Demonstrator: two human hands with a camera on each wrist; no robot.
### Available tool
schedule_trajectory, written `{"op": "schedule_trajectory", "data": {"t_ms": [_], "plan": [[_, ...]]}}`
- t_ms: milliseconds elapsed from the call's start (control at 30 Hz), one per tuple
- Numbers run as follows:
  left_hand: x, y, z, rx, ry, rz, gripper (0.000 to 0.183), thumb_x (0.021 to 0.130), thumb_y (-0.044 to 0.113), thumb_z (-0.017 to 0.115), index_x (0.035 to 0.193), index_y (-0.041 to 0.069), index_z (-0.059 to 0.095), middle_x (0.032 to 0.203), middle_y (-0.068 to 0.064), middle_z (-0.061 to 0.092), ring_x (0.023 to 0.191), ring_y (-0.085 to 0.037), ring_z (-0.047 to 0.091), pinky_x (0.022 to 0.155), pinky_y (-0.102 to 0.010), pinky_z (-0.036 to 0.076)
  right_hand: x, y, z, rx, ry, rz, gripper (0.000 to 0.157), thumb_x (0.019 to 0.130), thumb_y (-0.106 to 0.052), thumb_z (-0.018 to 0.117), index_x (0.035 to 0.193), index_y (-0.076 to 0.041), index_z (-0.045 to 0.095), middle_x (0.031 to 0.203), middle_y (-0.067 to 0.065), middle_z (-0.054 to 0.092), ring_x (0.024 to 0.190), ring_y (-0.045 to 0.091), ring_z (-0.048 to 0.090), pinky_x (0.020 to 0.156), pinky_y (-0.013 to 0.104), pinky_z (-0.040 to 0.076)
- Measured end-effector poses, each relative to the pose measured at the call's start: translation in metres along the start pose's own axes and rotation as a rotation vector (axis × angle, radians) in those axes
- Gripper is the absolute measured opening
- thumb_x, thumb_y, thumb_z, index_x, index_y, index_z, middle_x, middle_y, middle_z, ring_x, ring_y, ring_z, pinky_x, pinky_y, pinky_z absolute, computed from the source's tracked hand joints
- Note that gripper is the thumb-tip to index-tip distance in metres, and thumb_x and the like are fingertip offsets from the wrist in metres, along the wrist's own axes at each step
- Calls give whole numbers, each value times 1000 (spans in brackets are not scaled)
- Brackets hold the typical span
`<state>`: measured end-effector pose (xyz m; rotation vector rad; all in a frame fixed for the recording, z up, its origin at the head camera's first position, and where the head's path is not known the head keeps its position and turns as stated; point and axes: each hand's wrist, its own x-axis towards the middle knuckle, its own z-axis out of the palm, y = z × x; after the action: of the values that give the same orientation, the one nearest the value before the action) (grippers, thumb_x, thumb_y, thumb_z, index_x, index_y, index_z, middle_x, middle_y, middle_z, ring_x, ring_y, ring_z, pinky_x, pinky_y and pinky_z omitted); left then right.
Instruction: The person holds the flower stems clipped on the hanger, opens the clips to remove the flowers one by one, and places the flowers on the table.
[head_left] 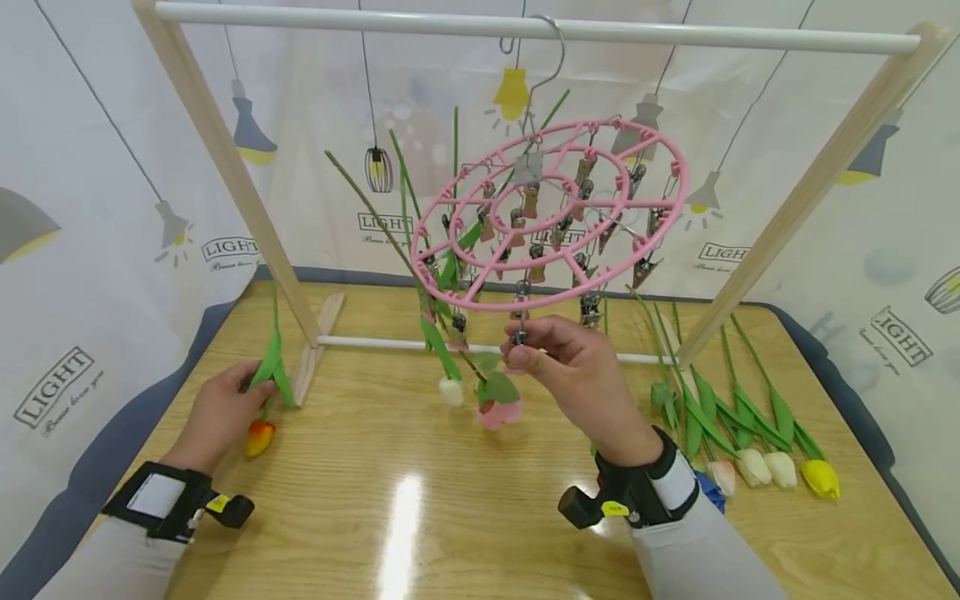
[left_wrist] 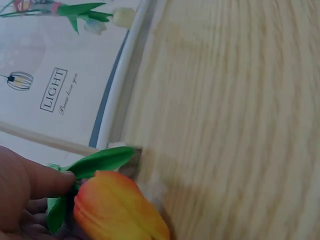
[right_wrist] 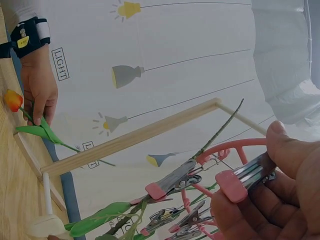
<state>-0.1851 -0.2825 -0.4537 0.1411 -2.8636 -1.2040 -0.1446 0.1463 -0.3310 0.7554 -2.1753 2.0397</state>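
My left hand [head_left: 221, 410] holds an orange-yellow artificial tulip [head_left: 260, 438] by its green stem and leaves, bloom pointing down. In the left wrist view the thumb presses on the leaves just behind the tulip bloom [left_wrist: 120, 207]. My right hand [head_left: 581, 387] pinches a metal clip with pink tips [right_wrist: 245, 177], which hangs from the front of a pink round clip hanger [head_left: 683, 175]. The hanger tilts under its hook. A pink flower [head_left: 501, 414] and a white tulip [head_left: 451, 392] hang head down from clips at its left.
A wooden rack with a white top bar [head_left: 390, 21] bears the hanger. At the right of the wooden table [head_left: 337, 517] lie several artificial flowers, among them a yellow tulip [head_left: 821, 478], white tulips [head_left: 753, 467] and a blue flower [head_left: 709, 490]. A lamp-printed cloth [head_left: 90, 275] stands behind.
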Motion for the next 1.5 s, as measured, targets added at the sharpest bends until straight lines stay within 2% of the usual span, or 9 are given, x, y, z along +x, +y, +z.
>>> {"op": "schedule_trajectory", "data": {"t_ms": [133,333,667,967,1067,1167,1267,1400,1500], "plan": [[5,-12,0,69,5,-44,52,98,33,46,137,-1,41,123,-28,54,101,-33,53,80,-50,50,0,0,0,-11,0,5,19,89,-16,62,106,-7,64,108,17,63,94,28,60,85,38,55],[8,-23,-2,150,19,-83,49,96,27,50,130,-8,45,119,-30,54,98,-34,54,76,-47,50,0,1,-1,-17,4,8,21,89,-16,62,108,-8,64,107,21,63,94,27,61,85,38,55],[7,-24,-7,274,89,-66,44,93,23,53,120,-13,51,117,-35,54,103,-47,50,79,-58,46,1,0,-2,-23,20,-4,20,89,-16,63,106,-6,64,107,10,65,94,30,61,83,42,55],[8,-23,-5,309,75,-65,52,93,25,52,126,-14,44,118,-38,51,105,-50,47,81,-61,45,0,1,-3,-36,27,-7,21,89,-17,63,108,-8,65,104,8,66,92,28,61,83,49,54],[7,-19,-6,308,103,-40,56,93,26,52,128,-16,41,122,-41,46,110,-54,41,87,-66,40,0,1,-3,-44,29,-2,22,89,-17,63,109,-9,65,105,8,65,92,27,61,82,44,55],[5,-9,-6,291,154,37,56,93,26,52,130,-14,40,126,-41,43,115,-55,35,92,-70,35,0,1,-3,-48,29,3,23,89,-18,63,109,-9,65,105,8,65,91,27,61,81,40,56],[0,11,-3,223,168,169,55,95,29,52,132,-9,41,128,-35,45,116,-49,38,91,-67,37,0,1,-2,-41,29,3,23,89,-18,63,109,-9,64,105,10,65,91,27,61,81,38,56],[-11,53,14,29,117,348,53,94,34,54,132,-1,46,126,-24,51,110,-35,47,87,-56,45,0,1,-2,-27,24,-2,22,89,-17,63,109,-7,64,106,13,64,91,27,61,81,39,56],[-18,86,31,-99,29,416,50,92,37,56,131,6,49,126,-15,54,106,-25,52,86,-49,49,0,2,-2,-18,19,-8,22,89,-16,62,108,-6,64,106,14,64,92,28,61,81,39,56]]}}
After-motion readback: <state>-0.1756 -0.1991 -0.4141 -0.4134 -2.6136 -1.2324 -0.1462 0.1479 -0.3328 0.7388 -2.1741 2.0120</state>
